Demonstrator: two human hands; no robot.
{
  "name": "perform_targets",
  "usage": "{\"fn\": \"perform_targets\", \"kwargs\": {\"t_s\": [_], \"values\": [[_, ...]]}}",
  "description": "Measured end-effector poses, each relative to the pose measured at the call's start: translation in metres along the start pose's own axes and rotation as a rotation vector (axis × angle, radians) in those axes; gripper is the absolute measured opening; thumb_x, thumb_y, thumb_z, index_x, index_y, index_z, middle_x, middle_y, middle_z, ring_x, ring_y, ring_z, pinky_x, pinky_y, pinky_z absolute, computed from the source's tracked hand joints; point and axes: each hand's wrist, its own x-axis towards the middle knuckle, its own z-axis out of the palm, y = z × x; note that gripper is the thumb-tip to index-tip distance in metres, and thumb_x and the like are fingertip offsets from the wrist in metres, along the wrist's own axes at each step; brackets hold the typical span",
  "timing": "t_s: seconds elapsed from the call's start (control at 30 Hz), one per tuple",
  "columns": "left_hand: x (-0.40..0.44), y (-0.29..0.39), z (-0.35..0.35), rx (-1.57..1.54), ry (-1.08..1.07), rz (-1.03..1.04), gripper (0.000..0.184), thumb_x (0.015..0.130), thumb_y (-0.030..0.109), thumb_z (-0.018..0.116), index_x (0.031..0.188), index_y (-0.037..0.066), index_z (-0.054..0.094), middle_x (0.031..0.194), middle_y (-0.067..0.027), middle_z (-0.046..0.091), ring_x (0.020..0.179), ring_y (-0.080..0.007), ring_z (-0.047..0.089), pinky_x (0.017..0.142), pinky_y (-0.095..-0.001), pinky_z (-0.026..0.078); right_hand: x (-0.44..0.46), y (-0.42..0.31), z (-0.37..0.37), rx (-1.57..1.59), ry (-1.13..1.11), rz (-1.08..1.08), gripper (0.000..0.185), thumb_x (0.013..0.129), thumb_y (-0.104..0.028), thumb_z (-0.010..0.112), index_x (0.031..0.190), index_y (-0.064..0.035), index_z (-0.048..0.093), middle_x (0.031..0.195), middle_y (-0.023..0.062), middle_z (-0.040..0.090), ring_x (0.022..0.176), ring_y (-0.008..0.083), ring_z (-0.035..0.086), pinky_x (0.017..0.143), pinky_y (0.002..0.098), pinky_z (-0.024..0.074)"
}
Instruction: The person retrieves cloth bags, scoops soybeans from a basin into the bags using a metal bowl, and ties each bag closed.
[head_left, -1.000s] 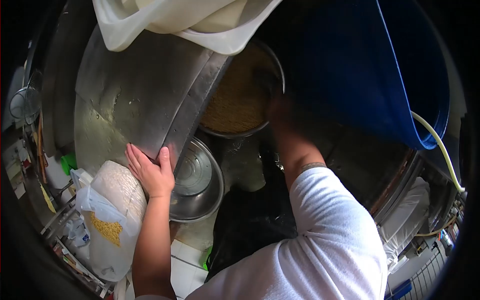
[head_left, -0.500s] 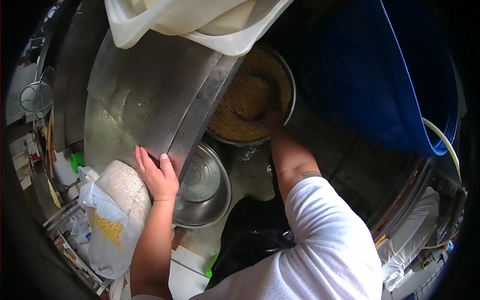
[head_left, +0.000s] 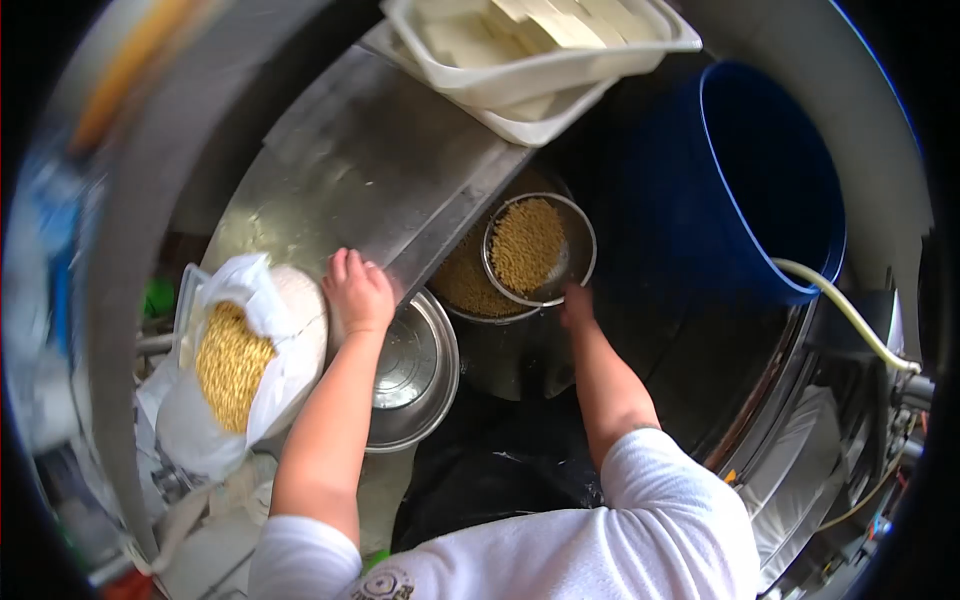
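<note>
My right hand [head_left: 575,303] grips the near rim of a round metal bowl [head_left: 589,232], tilted and partly filled with yellowish beans [head_left: 526,248]. It is held above a larger metal basin [head_left: 500,318] holding more of the beans; the bowl hides part of that basin. My left hand [head_left: 360,290] lies at the near edge of the steel table [head_left: 330,170], fingers stretched out on the metal and holding nothing. Just left of that hand stands an open white sack [head_left: 300,310] with yellow beans [head_left: 232,365] showing in its mouth.
Stacked white plastic trays [head_left: 500,88] with pale slabs rest on the table's far end. A tall blue barrel [head_left: 650,170] with a pale hose [head_left: 850,315] stands at the right. Below the table edge sits another steel basin [head_left: 445,400].
My right hand has come up out of the large basin with the bowl of beans. My left hand stays on the table edge. The view has shifted, showing more of the trays and barrel.
</note>
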Motion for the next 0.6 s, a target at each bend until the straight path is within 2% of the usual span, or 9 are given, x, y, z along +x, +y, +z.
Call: {"fn": "perform_targets", "kwargs": {"t_s": [0.13,0.2,0.23,0.27,0.33,0.4,0.47,0.53,0.6], "values": [[-0.008,0.000,-0.009,-0.058,0.051,0.020,0.028,0.092,0.021,0.060,0.108,-0.001,0.065,0.125,-0.0199,0.057,0.120,-0.0396,0.052,0.106,-0.0576,0.038,-0.061,-0.025,0.000,0.026,-0.162,-0.026,0.048,0.081,0.003,0.054,0.129,-0.0029,0.057,0.112,0.0118,0.064,0.099,0.0306,0.068,0.083,0.0435,0.0596],[-0.025,0.015,-0.019,-0.102,0.164,-0.008,0.020,0.090,0.018,0.062,0.099,0.000,0.064,0.116,-0.0194,0.058,0.113,-0.0392,0.054,0.100,-0.0556,0.042,-0.095,-0.037,-0.004,-0.053,-0.211,-0.011,0.051,0.079,0.003,0.054,0.129,-0.0013,0.056,0.110,0.0123,0.063,0.098,0.0289,0.067,0.083,0.0428,0.0597],[-0.036,0.030,-0.036,-0.284,0.043,-0.060,0.014,0.087,0.013,0.061,0.092,0.000,0.062,0.107,-0.0177,0.060,0.107,-0.0382,0.055,0.094,-0.0531,0.045,-0.123,-0.044,-0.002,-0.070,-0.240,-0.042,0.052,0.077,0.004,0.053,0.129,-0.0004,0.055,0.109,0.0118,0.062,0.096,0.0279,0.067,0.082,0.0421,0.0597],[-0.055,0.044,-0.038,-0.409,0.024,-0.023,0.009,0.084,0.008,0.060,0.089,0.001,0.062,0.100,-0.0157,0.060,0.102,-0.0378,0.056,0.089,-0.0523,0.046,-0.143,-0.047,-0.003,-0.110,-0.252,-0.052,0.052,0.075,0.004,0.053,0.127,0.0001,0.054,0.107,0.0109,0.062,0.094,0.0274,0.067,0.081,0.0416,0.0594],[-0.087,0.068,-0.048,-0.581,-0.219,0.097,0.007,0.081,0.007,0.063,0.087,0.002,0.063,0.097,-0.0155,0.062,0.096,-0.0359,0.060,0.089,-0.0517,0.047,-0.195,-0.058,0.004,-0.138,-0.302,-0.063,0.052,0.074,0.005,0.053,0.127,0.0005,0.054,0.108,0.0108,0.063,0.093,0.0268,0.066,0.081,0.0404,0.0586],[-0.104,0.078,-0.082,-0.402,-0.308,0.260,0.013,0.084,0.013,0.068,0.092,0.003,0.066,0.103,-0.0138,0.064,0.101,-0.0345,0.059,0.090,-0.0521,0.046,-0.232,-0.059,0.004,-0.156,-0.317,-0.113,0.051,0.075,0.007,0.051,0.124,0.0000,0.056,0.107,0.0111,0.064,0.091,0.0257,0.066,0.079,0.0388,0.0582],[-0.103,0.078,-0.122,-0.397,-0.307,0.258,0.019,0.086,0.019,0.069,0.096,0.004,0.067,0.106,-0.0146,0.063,0.106,-0.0351,0.057,0.093,-0.0530,0.045,-0.257,-0.070,-0.007,-0.201,-0.301,-0.012,0.052,0.074,0.008,0.051,0.125,-0.0014,0.056,0.109,0.0115,0.064,0.095,0.0269,0.067,0.083,0.0402,0.0581],[-0.100,0.062,-0.166,-0.397,-0.293,0.259,0.024,0.088,0.025,0.070,0.100,0.004,0.068,0.110,-0.0155,0.063,0.112,-0.0356,0.055,0.096,-0.0539,0.044,-0.286,-0.086,-0.003,-0.228,-0.314,-0.039,0.052,0.074,0.009,0.052,0.124,-0.0017,0.056,0.108,0.0111,0.065,0.094,0.0261,0.067,0.082,0.0395,0.0582],[-0.094,0.031,-0.220,-0.472,0.072,0.412,0.036,0.088,0.030,0.075,0.110,0.004,0.065,0.121,-0.0163,0.059,0.117,-0.0361,0.053,0.100,-0.0519,0.043,-0.320,-0.105,0.005,-0.249,-0.333,-0.066,0.051,0.074,0.009,0.052,0.124,-0.0013,0.056,0.107,0.0103,0.065,0.092,0.0244,0.067,0.080,0.0375,0.0576]]}}
